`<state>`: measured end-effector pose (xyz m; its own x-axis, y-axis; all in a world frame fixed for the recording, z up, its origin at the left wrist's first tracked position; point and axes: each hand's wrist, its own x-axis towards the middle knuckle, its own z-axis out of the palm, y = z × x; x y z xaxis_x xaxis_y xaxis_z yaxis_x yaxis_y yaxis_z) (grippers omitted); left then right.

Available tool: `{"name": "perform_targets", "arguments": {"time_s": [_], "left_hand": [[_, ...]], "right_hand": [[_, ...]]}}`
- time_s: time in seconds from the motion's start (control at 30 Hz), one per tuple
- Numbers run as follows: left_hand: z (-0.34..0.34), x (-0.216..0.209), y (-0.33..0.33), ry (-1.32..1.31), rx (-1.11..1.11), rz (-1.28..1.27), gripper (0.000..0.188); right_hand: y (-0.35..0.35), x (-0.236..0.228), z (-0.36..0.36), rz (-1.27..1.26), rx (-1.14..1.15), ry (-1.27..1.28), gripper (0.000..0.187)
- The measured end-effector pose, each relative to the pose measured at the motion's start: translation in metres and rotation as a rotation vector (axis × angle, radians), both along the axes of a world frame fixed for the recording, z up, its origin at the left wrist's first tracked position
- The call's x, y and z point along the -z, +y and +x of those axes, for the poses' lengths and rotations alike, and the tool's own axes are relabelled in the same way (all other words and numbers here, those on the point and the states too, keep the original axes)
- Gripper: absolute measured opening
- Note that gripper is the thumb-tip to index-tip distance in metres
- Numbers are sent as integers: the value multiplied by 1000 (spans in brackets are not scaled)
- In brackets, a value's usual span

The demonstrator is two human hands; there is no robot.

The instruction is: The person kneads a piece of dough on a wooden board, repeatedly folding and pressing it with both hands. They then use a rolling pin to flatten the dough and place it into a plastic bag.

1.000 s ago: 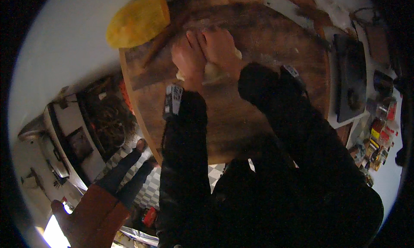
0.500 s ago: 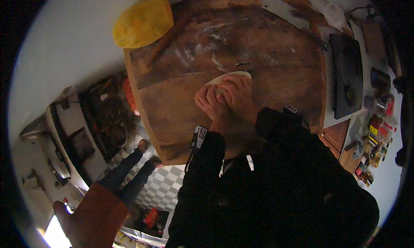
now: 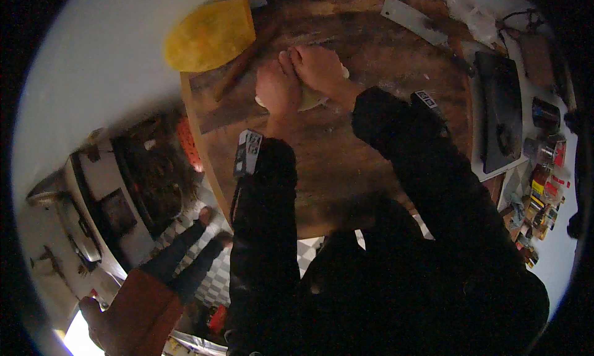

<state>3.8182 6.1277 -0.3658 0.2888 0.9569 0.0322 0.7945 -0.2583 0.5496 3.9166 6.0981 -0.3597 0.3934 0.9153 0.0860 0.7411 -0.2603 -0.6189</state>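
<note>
Both hands press pale dough (image 3: 312, 101) – shifted out from mid-tabletop (image 3: 334, 164) toward the far edge.
Looks like a push stroke; left hand (image 3: 278, 86) and right hand (image 3: 317, 70) on top, finger closure – can't tell. Cuff tags (image 3: 249, 151) printed, too small to read.

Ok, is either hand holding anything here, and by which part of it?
The left hand and right hand are on top of the pale dough on the wooden tabletop; their undersides are hidden, so any grip cannot be told.
</note>
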Motion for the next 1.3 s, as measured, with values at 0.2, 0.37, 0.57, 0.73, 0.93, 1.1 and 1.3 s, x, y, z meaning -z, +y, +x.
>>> {"name": "perform_targets", "arguments": {"time_s": [0.2, 0.37, 0.57, 0.73, 0.93, 1.1, 1.3], "left_hand": [[-11, 26, 23, -110, 75, 711, 20], [-11, 56, 41, -96, 95, 504, 19], [-16, 26, 40, -199, 1, 197, 22], [-34, 11, -66, -147, -52, 318, 23], [-48, 40, -63, 13, -15, 308, 23], [-42, 37, 6, 11, 104, 308, 33], [-47, -9, 20, -262, -142, -183, 44]], "right_hand": [[20, 13, 1, 496, -17, -446, 24], [51, 41, 7, 351, -48, -346, 22], [39, 25, -6, 212, -8, -245, 27], [-82, 3, -39, 290, -70, -110, 23], [-75, 20, -45, 164, -26, -155, 17], [-15, 18, -42, 61, -23, -197, 17], [9, 14, -44, -63, -105, 93, 33]]}}
